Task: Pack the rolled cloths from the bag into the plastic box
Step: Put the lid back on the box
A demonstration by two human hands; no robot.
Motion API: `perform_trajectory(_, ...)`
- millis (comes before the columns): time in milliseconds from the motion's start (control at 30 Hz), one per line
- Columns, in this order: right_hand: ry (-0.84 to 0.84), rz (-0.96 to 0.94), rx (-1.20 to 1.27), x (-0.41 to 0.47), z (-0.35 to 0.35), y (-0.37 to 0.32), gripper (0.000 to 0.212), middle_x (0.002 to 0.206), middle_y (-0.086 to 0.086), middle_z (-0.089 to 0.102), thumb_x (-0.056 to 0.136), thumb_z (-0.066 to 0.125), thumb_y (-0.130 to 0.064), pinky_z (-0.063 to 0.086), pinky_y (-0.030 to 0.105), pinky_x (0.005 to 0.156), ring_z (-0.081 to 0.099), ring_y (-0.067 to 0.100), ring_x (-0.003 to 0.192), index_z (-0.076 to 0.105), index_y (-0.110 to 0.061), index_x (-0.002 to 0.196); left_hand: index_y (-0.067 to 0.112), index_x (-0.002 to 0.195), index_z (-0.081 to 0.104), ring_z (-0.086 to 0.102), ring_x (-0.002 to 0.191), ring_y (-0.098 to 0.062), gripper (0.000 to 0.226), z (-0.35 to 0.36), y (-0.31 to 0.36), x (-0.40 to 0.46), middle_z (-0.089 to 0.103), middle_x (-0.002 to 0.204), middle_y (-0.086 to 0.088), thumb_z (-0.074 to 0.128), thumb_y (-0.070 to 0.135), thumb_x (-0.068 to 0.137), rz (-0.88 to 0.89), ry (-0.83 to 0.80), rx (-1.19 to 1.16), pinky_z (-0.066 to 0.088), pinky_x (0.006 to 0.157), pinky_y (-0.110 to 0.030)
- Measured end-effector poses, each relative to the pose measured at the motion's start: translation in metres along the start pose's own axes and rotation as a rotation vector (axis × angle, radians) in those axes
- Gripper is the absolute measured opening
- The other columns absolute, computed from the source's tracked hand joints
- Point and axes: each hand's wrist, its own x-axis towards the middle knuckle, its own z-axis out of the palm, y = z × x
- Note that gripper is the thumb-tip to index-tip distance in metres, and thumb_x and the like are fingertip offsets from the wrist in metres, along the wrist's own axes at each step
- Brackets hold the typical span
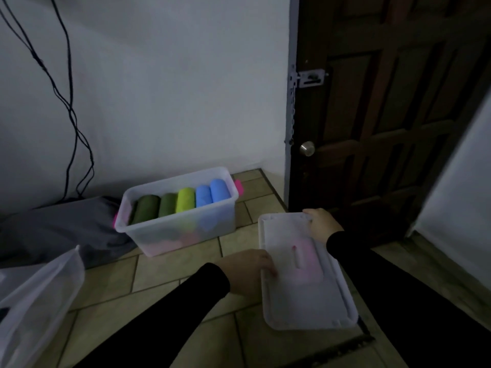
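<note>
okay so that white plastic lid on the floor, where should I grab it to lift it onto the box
Take the translucent white rectangular plastic lid by its two long side edges, one hand from the left, the other from the right. It lies flat on the tiled floor, and its raised rim gives fingers something to hook under. Both hands are already at those edges.

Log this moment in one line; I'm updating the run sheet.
stage: closing | box: rolls in top row | lid: off, beside box | hands: left, right gripping lid edges
</note>
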Motion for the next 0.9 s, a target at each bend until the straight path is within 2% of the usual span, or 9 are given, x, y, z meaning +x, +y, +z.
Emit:
perform_trajectory(133, 0.041, 0.068, 0.063, -0.008, -0.004, -0.003, 0.029, 0.115, 0.017, 0.063, 0.097, 0.04, -0.006, 0.044, 0.032, 0.088, 0.058, 0.032, 0.106, 0.061, -0.001, 0.116, 0.018, 0.131, 0.054, 0.039, 0.133, -0.015, 0.043, 0.01, -0.011, -0.009, 0.043, 0.142, 0.002, 0.059, 0.016, 0.088, 0.023, 0.082, 0.027, 0.031, 0.11, -0.027)
perform_trajectory(333, 0.032, 0.202, 0.206, -0.002, -0.008, -0.006, 0.036, 0.132, 0.013, 0.056, 0.095, 0.049, -0.009, 0.044, 0.033, 0.098, 0.053, 0.029, 0.12, 0.055, -0.006, 0.13, 0.021, 0.119, 0.059, 0.049, 0.122, -0.008, 0.027, 0.013, -0.041, -0.026, 0.05, 0.136, 0.008, 0.056, 0.017, 0.093, 0.033, 0.254, -0.154, 0.04, 0.103, -0.021)
perform_trajectory(433, 0.008, 0.326, 0.351, -0.003, -0.018, -0.014, 0.019, 0.095, 0.015, 0.067, 0.09, 0.053, -0.013, 0.05, 0.035, 0.079, 0.063, 0.028, 0.087, 0.07, -0.003, 0.092, 0.032, 0.11, 0.054, 0.049, 0.121, -0.001, 0.016, 0.01, -0.053, -0.037, 0.05, 0.134, 0.015, 0.051, 0.023, 0.096, 0.022, 0.466, -0.351, 0.042, 0.101, -0.018)
perform_trajectory(500, -0.01, 0.417, 0.576, -0.004, -0.024, -0.023, 0.021, 0.07, 0.009, 0.059, 0.088, 0.055, -0.016, 0.045, 0.03, 0.061, 0.059, 0.021, 0.062, 0.062, -0.006, 0.071, 0.032, 0.106, 0.053, 0.055, 0.11, 0.002, 0.014, 0.003, -0.055, -0.043, 0.057, 0.123, 0.012, 0.046, 0.036, 0.095, 0.025, 0.665, -0.42, 0.046, 0.09, -0.015)
perform_trajectory(567, 0.006, 0.445, 0.851, 0.001, -0.026, -0.033, 0.023, 0.06, 0.005, 0.051, 0.09, 0.052, -0.019, 0.035, 0.024, 0.047, 0.052, 0.016, 0.043, 0.058, -0.01, 0.07, 0.021, 0.109, 0.056, 0.055, 0.089, 0.007, 0.024, -0.005, -0.054, -0.048, 0.062, 0.103, 0.007, 0.045, 0.037, 0.095, -0.058, 0.844, -0.452, 0.044, 0.075, -0.009)
perform_trajectory(633, 0.044, 0.381, 1.005, 0.003, -0.022, -0.046, 0.022, 0.054, 0.002, 0.048, 0.091, 0.047, -0.03, 0.029, 0.022, 0.045, 0.044, 0.015, 0.042, 0.057, -0.018, 0.076, 0.014, 0.11, 0.053, 0.055, 0.076, 0.011, 0.014, -0.01, -0.054, -0.049, 0.063, 0.093, 0.007, 0.046, 0.018, 0.099, -0.137, 0.977, -0.472, 0.039, 0.066, 0.0)
perform_trajectory(700, 0.087, 0.314, 1.028, 0.002, -0.015, -0.063, 0.028, 0.062, -0.001, 0.058, 0.092, 0.042, -0.045, 0.038, 0.026, 0.057, 0.051, 0.014, 0.057, 0.059, -0.026, 0.083, 0.019, 0.113, 0.04, 0.064, 0.072, 0.009, 0.016, -0.011, -0.056, -0.049, 0.07, 0.087, 0.006, 0.041, 0.011, 0.1, -0.145, 1.092, -0.552, 0.046, 0.067, -0.008)
perform_trajectory(800, 0.195, 0.162, 0.923, -0.001, 0.002, -0.085, 0.042, 0.096, 0.006, 0.069, 0.084, 0.045, -0.06, 0.053, 0.037, 0.082, 0.064, 0.022, 0.088, 0.069, -0.026, 0.093, 0.016, 0.129, 0.025, 0.071, 0.069, -0.01, 0.035, -0.016, -0.056, -0.053, 0.072, 0.076, -0.002, 0.042, 0.011, 0.099, -0.147, 1.266, -0.776, 0.049, 0.06, -0.021)
perform_trajectory(900, 0.327, 0.037, 0.915, -0.008, 0.008, -0.119, 0.046, 0.123, 0.01, 0.057, 0.09, 0.053, -0.045, 0.052, 0.036, 0.086, 0.059, 0.024, 0.105, 0.055, -0.016, 0.126, 0.028, 0.148, 0.0, 0.071, 0.062, -0.016, 0.068, -0.028, -0.052, -0.067, 0.071, 0.072, -0.007, 0.043, 0.008, 0.099, -0.157, 1.387, -0.932, 0.048, 0.052, -0.014)
